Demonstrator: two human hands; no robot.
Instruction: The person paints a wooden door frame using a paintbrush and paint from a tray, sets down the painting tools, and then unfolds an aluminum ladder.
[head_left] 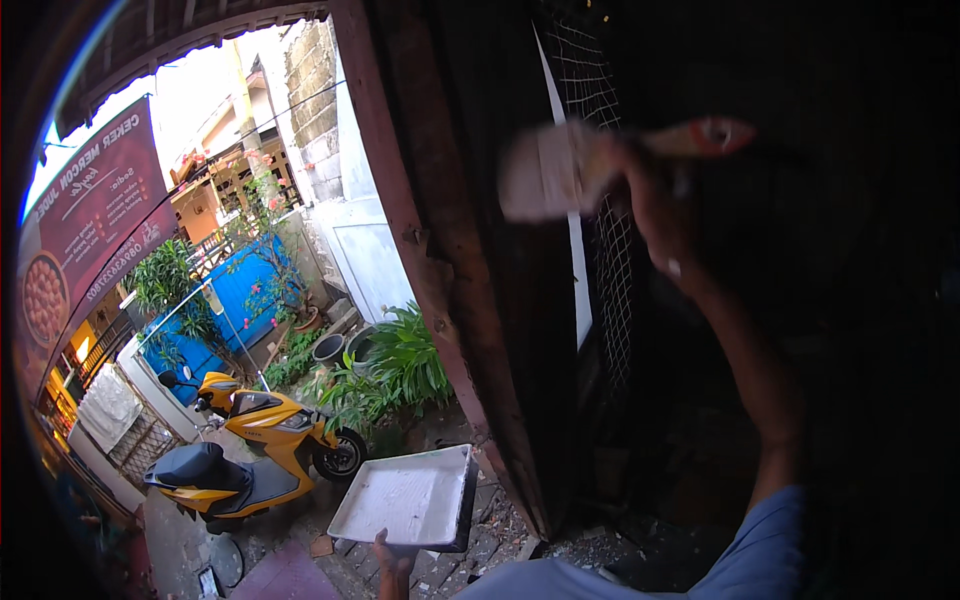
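Note:
My right hand (655,205) is raised at the upper right, its fingers closed round a wide paintbrush (545,175). The brush's pale, whitish head points left in front of a dark upright surface, and its light handle with a red end sticks out to the right. Motion blurs it, so I cannot tell whether the bristles touch anything. Low in the middle, my left hand (393,562) grips the near edge of a shallow rectangular paint tray (400,500). White paint coats the tray's inside.
A reddish-brown post (425,260) stands left of the brush, with wire netting (605,200) behind my right hand. Outside are a yellow scooter (280,425), leafy plants (400,370) and a red banner (95,230). Rubble and paving (490,520) lie below. The right side is very dark.

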